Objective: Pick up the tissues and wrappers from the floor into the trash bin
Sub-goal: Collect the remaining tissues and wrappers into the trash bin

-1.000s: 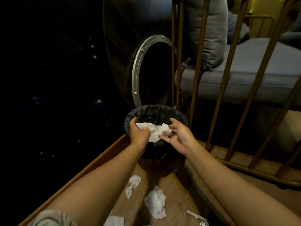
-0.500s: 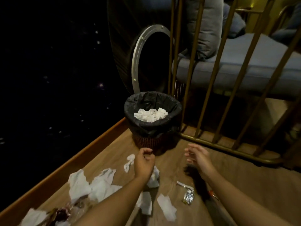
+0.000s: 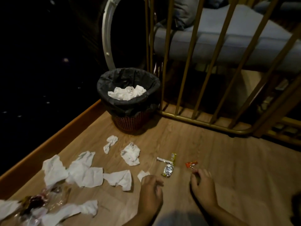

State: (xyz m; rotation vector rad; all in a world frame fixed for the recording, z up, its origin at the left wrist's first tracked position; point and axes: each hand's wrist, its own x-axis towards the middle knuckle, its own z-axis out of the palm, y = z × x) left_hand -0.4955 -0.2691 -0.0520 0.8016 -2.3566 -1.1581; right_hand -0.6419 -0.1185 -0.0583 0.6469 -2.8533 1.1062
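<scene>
Wooden floor [image 3: 203,152] is filling the lower frame, lying dim under weak light. Gold railing [image 3: 192,62] is standing at upper right, its bars rising from a base rail on the floor; a grey cushion [image 3: 228,38] is lying behind it. Bin [image 3: 128,98], lined with a black bag over a red mesh body, is standing upright on the floor just beside the railing's corner post, and crumpled white tissue is lying inside it, near the rim. Loose tissues [image 3: 84,173] are lying scattered across the floor in front of the bin, well apart from it, the largest cluster sitting at left and a crumpled ball [image 3: 131,153] sitting nearer the bin. A clear wrapper [image 3: 35,203] is lying blurred at lower left among more tissue. Left hand [image 3: 151,191] is hovering low over the floor, fingers loosely curled and holding nothing, just beside a small tissue scrap [image 3: 142,174]. Right hand [image 3: 202,185] is reaching toward the floor, fingers curled; whether they are pinching anything cannot be told. A foil wrapper [image 3: 167,170] is lying between the hands, and an orange wrapper [image 3: 191,164] is lying just beyond the right fingertips.
</scene>
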